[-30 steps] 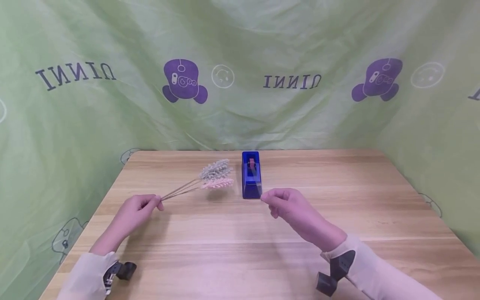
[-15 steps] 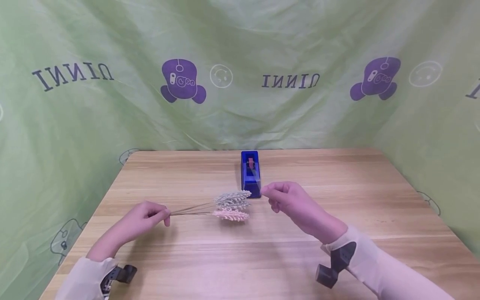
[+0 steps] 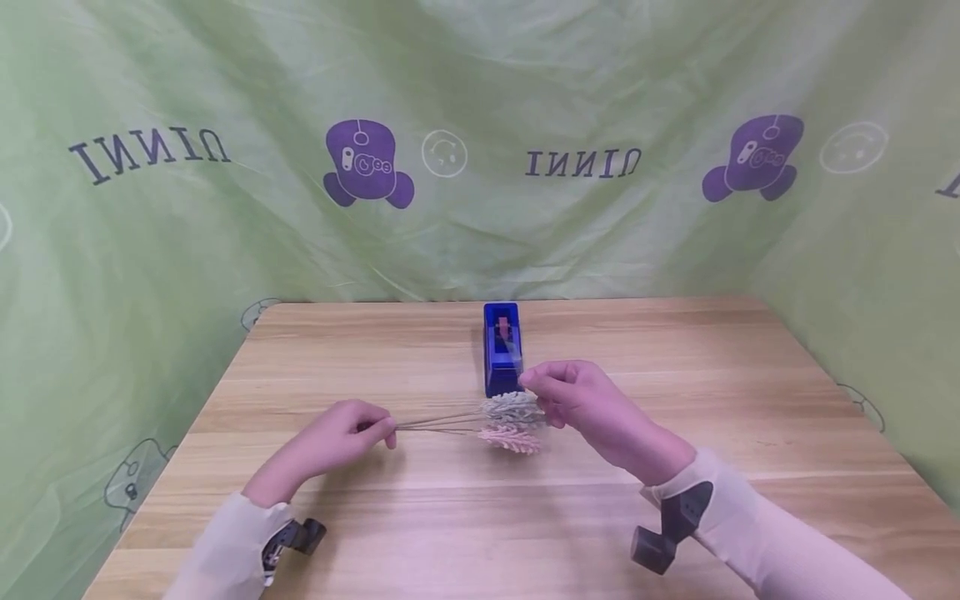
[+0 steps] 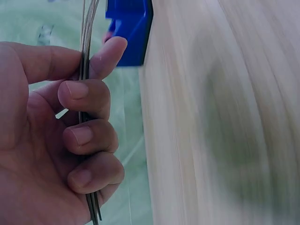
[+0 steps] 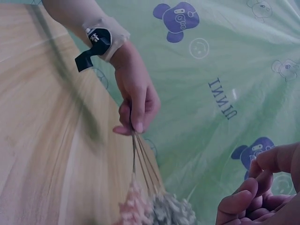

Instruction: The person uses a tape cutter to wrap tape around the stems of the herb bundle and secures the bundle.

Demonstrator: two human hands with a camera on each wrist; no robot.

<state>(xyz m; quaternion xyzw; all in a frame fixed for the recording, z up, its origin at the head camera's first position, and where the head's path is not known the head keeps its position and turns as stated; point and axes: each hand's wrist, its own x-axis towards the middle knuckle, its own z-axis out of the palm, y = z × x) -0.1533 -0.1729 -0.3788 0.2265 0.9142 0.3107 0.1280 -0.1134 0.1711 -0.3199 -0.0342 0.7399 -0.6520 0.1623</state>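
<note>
My left hand [image 3: 341, 437] grips the thin stems [image 4: 86, 35] of a few dried flower sprigs, its fingers curled round them. The sprigs extend rightward over the table, with fluffy grey heads [image 3: 510, 407] and a pink head [image 3: 508, 439]. A blue tape dispenser [image 3: 501, 379] stands behind them with a small reddish core. From it a strip of clear tape [image 3: 513, 357] runs to my right hand [image 3: 585, 404], which pinches its end between thumb and forefinger. The grey heads reach under the right hand's fingers, which partly hide their tips. In the right wrist view, the pink head [image 5: 132, 206] hangs beside the grey.
The wooden table [image 3: 360, 350] has a light grain. A green curtain [image 3: 480, 233] with purple cartoon prints hangs behind it and along both sides. Each wrist carries a black camera mount, such as the right camera mount [image 3: 678, 517].
My left hand has brought the sprigs nearer to me and then rightward, from left of the dispenser to in front of it below the right hand. The right hand has risen slightly, still pinching the tape.
</note>
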